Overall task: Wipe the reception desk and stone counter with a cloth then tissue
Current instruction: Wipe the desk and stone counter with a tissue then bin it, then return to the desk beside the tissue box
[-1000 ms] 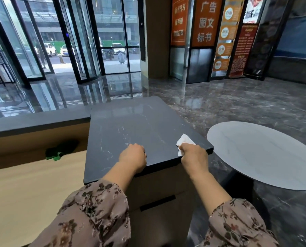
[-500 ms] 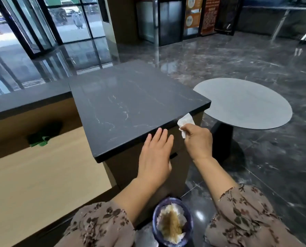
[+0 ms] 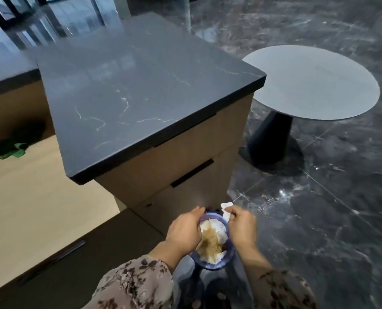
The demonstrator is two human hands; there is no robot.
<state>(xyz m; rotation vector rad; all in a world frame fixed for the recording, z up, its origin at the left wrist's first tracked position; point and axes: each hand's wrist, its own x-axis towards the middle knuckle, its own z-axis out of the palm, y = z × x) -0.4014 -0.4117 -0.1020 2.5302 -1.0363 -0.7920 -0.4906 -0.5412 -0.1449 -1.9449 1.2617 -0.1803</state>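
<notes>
The dark stone counter with white veins fills the upper middle, and the pale wooden reception desk lies lower at the left. A green cloth sits at the back of the desk. On the floor below the counter stands a blue bin holding stained tissues. My right hand pinches a crumpled white tissue over the bin's far rim. My left hand is curled on the bin's left rim, fingers touching the tissues inside.
A round grey side table on a black cone base stands right of the counter. Two brown drawer fronts with dark slot handles face me. Glossy dark marble floor spreads to the right.
My view has tipped down from the counter to the floor bin. Both hands dropped from the counter edge to the bin, the right one carrying the tissue.
</notes>
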